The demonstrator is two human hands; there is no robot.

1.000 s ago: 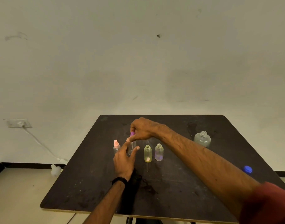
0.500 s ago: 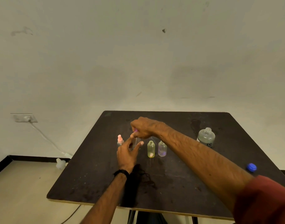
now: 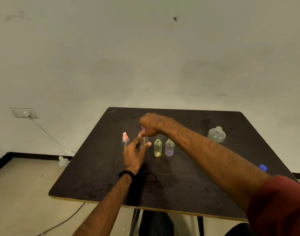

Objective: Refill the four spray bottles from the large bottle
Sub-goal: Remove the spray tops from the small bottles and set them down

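- Bare wall behind, and a dark table (image 3: 179, 176) carrying everything I'm working with; its top looks scuffed and maybe damp in patches, though I can't be sure.
- Four small bottles stand in a row near the table's middle: the pink-capped bottle (image 3: 125, 140) at the left end, then the clear bottle (image 3: 144, 142) between my hands, then the yellow bottle (image 3: 157, 148) and the violet bottle (image 3: 169, 147), both uncapped.
- My right hand (image 3: 151, 124) is closed in a pinch over the clear bottle's purple cap (image 3: 143, 128). I judge I'm screwing it on or off; I can't tell which.
- My left hand (image 3: 134, 155) sits half open at the clear bottle's side, fingers spread. Whether it actually grips the bottle I can't tell.
- Big bottle (image 3: 216, 135) stands open, well off to the right, its blue cap (image 3: 263, 167) lying near the right edge.
- Risk one: if my left hand isn't holding firmly, twisting the cap could spin or tip the clear bottle into the pink-capped one just beside it.
- Risk two: my right forearm crosses just above the yellow and violet bottles. Dropping the elbow would knock them over, and they're open.
- Risk three: the blue cap could get brushed off the edge by my sleeve (image 3: 280, 205).
- Risk four: those necks are narrow, so pouring from the big bottle will likely spill.
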